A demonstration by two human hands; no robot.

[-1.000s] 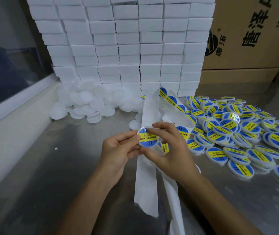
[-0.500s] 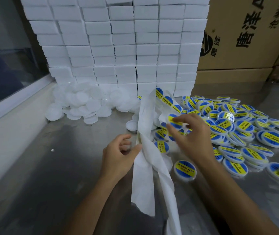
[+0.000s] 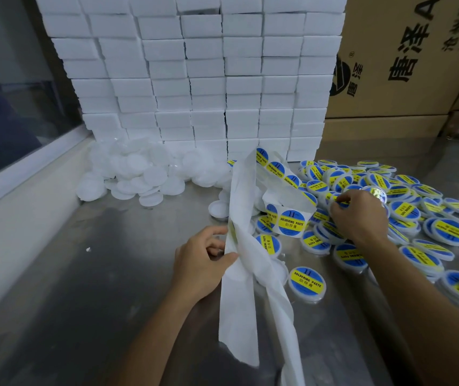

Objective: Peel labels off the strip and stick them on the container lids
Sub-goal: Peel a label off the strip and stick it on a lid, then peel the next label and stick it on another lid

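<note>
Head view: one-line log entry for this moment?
left hand grips strip | right hand over labelled lids, pinching a label, likely | plain lids piled far left

Overhead light is falling evenly and cool; the foam block stack (image 3: 195,79) is reading near-white with little detail. Soft glare is spreading across the steel tabletop (image 3: 97,288), and faint shadows are lying beneath both forearms. The window (image 3: 8,93) is staying dim. Wide-angle distortion is bending the carton (image 3: 406,59) edges at right. Corner areas are softening; the right hand (image 3: 359,215) is slightly motion-blurred.
</note>
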